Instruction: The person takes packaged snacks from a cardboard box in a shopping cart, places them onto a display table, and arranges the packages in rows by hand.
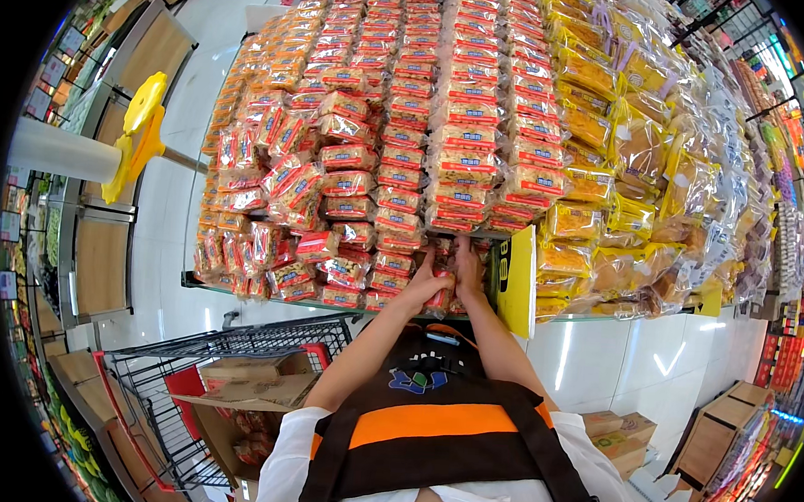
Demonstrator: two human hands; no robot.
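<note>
A large display of clear-and-red snack packets [466,162] rises in stacked columns before me. Low at its near edge, my left hand [429,280] reaches among the packets, its thumb beside a red-banded packet [439,299]; whether it grips this one I cannot tell. Close on the right, my right hand [468,268] extends into the same gap, fingers partly hidden under the stacks. A yellow sign [518,281] stands just right of my right hand. Tilted, jumbled packets [296,191] lie to the left of the neat columns.
Yellow-wrapped bread packs [574,222] fill the display's right part. At lower left stands a wire shopping cart [155,402] with an open cardboard box [218,439]. A white post with yellow flower-shaped parts [143,111] is at left. Cartons [621,433] sit on the floor behind me at right.
</note>
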